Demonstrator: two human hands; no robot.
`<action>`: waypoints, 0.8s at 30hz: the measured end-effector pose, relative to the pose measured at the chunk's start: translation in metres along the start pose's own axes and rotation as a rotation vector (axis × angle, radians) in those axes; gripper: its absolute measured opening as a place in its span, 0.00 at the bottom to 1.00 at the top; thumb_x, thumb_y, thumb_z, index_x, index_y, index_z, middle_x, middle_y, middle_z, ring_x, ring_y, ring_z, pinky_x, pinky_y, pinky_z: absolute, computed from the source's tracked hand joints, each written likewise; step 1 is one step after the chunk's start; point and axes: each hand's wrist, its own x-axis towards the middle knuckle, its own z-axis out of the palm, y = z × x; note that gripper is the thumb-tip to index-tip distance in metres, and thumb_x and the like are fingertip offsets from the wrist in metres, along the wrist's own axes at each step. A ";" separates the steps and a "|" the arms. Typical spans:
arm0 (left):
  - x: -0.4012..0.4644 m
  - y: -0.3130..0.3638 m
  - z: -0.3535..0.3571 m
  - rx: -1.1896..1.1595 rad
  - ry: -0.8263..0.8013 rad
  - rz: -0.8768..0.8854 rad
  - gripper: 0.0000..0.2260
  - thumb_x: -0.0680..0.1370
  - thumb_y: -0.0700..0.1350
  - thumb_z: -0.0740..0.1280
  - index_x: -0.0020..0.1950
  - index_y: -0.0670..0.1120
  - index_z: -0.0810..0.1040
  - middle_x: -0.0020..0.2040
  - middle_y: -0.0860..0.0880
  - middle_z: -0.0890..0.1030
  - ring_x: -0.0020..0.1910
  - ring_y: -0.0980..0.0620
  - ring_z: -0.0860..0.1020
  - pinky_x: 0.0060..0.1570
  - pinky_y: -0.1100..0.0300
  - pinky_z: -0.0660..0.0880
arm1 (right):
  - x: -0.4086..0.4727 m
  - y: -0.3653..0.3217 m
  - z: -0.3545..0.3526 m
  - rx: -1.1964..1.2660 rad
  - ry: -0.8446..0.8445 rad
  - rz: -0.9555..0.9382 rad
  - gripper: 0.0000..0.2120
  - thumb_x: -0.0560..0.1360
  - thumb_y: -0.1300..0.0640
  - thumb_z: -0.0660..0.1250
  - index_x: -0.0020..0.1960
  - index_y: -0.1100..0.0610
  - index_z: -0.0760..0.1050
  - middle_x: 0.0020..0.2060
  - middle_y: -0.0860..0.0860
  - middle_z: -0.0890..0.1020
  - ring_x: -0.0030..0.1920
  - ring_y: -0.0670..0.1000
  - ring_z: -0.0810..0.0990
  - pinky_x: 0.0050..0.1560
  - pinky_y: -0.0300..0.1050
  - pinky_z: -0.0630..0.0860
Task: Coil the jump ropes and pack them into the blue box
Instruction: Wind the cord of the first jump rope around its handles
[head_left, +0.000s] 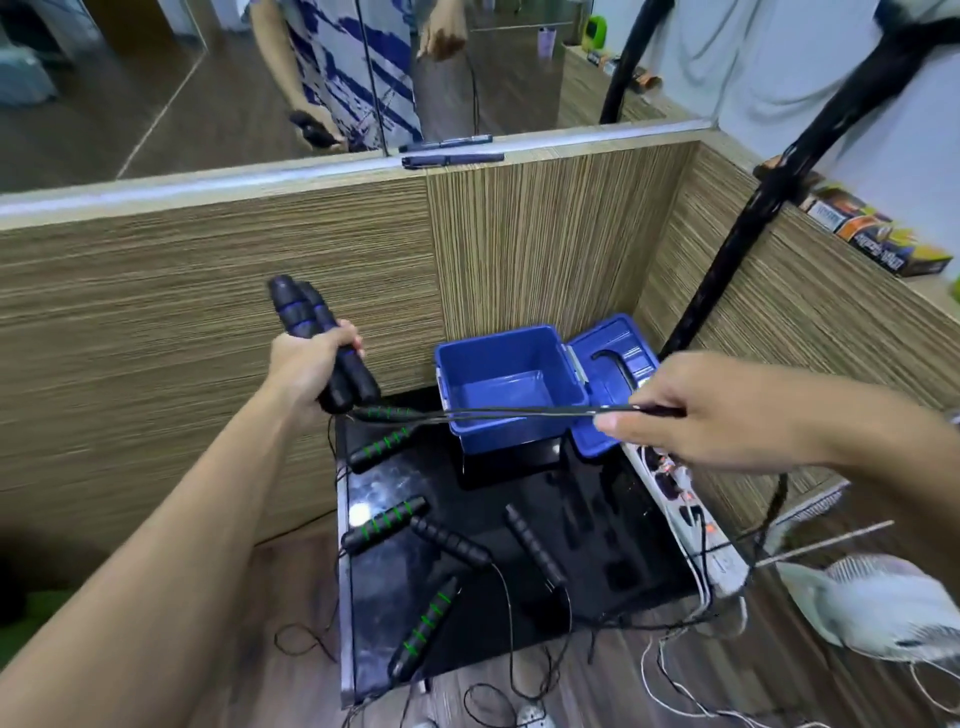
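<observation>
My left hand (306, 366) grips two black jump-rope handles with blue rings (317, 338), held together and upright left of the blue box (511, 387). Their thin black cord (519, 413) runs taut across the front of the box to my right hand (691, 410), which pinches it. The box is open, looks empty, and its lid (610, 374) lies flipped to the right. On the black glossy table (519, 519) lie several more handles: green-striped ones (387, 525) and plain black ones (449, 540), their cords trailing to the floor.
Wooden partition walls enclose the table at left, back and right. A white power strip (685, 514) with plugged cables lies along the table's right edge. A black stand pole (748, 218) rises at right. A fan (878, 608) lies on the floor. A mirror sits above the partition.
</observation>
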 end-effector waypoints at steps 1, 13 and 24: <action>-0.002 -0.003 0.002 0.056 -0.055 0.031 0.07 0.77 0.34 0.69 0.42 0.45 0.77 0.27 0.52 0.80 0.24 0.56 0.78 0.29 0.65 0.76 | 0.000 -0.007 -0.006 -0.018 0.053 -0.038 0.30 0.78 0.34 0.56 0.34 0.59 0.61 0.26 0.48 0.62 0.27 0.48 0.61 0.31 0.47 0.63; -0.069 -0.003 0.044 0.119 -0.947 -0.268 0.34 0.68 0.74 0.66 0.46 0.42 0.74 0.33 0.41 0.74 0.31 0.45 0.73 0.39 0.53 0.73 | 0.057 -0.028 -0.049 -0.066 0.542 -0.278 0.12 0.80 0.43 0.64 0.45 0.49 0.78 0.33 0.34 0.76 0.34 0.38 0.73 0.36 0.42 0.63; -0.094 -0.006 0.041 0.134 -1.041 -0.161 0.10 0.74 0.45 0.73 0.46 0.40 0.76 0.34 0.40 0.75 0.31 0.46 0.74 0.38 0.54 0.75 | 0.069 -0.006 -0.030 -0.116 0.528 -0.187 0.17 0.76 0.36 0.61 0.45 0.48 0.77 0.32 0.38 0.76 0.35 0.41 0.73 0.38 0.44 0.67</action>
